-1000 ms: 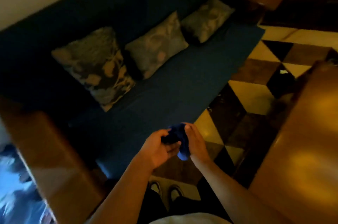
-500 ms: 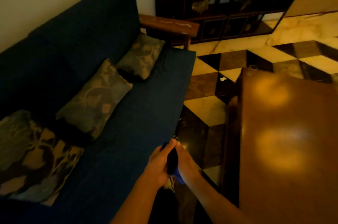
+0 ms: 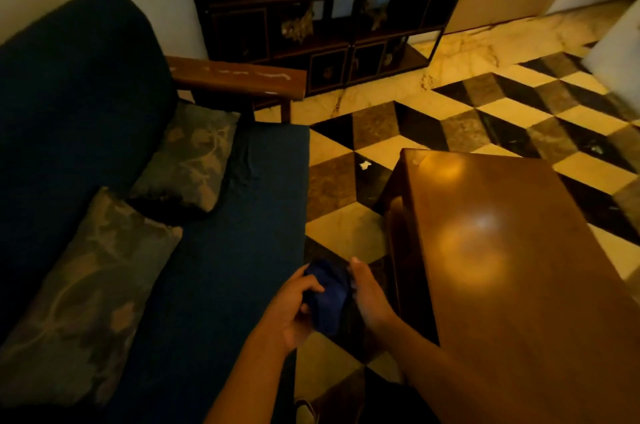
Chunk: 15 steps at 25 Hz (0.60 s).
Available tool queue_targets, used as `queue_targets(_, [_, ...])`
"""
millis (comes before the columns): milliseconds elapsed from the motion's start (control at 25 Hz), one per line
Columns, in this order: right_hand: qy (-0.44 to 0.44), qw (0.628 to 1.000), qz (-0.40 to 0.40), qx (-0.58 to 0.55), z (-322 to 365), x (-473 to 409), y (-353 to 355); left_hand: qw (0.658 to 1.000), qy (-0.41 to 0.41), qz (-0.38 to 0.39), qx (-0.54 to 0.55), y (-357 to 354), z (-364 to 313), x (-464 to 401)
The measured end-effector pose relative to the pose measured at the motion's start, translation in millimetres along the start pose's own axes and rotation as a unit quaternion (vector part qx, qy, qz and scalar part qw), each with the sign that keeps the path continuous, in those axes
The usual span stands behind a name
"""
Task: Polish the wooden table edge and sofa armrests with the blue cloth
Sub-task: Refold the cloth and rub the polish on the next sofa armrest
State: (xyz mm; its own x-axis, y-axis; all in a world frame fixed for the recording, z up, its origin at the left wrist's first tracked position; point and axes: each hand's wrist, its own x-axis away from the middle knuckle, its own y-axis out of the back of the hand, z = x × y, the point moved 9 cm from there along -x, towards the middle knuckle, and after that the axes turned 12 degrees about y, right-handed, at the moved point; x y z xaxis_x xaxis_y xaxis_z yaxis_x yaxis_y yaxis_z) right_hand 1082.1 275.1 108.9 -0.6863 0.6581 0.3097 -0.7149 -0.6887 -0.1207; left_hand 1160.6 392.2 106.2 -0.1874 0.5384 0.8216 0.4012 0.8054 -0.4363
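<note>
Fingers of both hands around blue cloth

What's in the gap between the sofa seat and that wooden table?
In the head view, only patterned floor tiles separate the sofa seat from the wooden table, plus both hands holding the blue cloth above them.

A dimly lit home living room, shown by a dark blue upholstered sofa with patterned grey cushions on the left, a glossy brown wooden coffee table on the right, a dark display cabinet of ornaments at the far wall, and a cube-patterned marble floor.
</note>
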Motion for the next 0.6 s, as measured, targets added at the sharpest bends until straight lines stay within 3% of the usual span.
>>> queue_targets(80, [-0.102,0.993,-0.031,-0.052,2,-29,14,1.000,0.009,0.014,-0.025,-26,-30,-19])
queue_targets(160, [-0.174,0.976,0.030,-0.125,1,-50,18,0.998,0.015,0.030,-0.059,-58,-57,-46])
queue_targets(280, [-0.139,0.974,0.042,-0.172,12,-121,45,0.992,-0.017,0.007,-0.124,-94,-110,-97])
queue_targets(400, [-0.086,0.993,0.025,-0.081,35,-209,70,0.981,-0.069,-0.098,-0.150,-101,-167,-149])
queue_targets(480, [-0.084,0.995,0.009,-0.055,50,-267,86,0.983,-0.032,-0.136,-0.115,-106,-192,-182])
queue_targets(600, [-0.075,0.996,0.050,0.012,96,-336,93,0.993,0.067,-0.094,-0.035,-137,-218,-211])
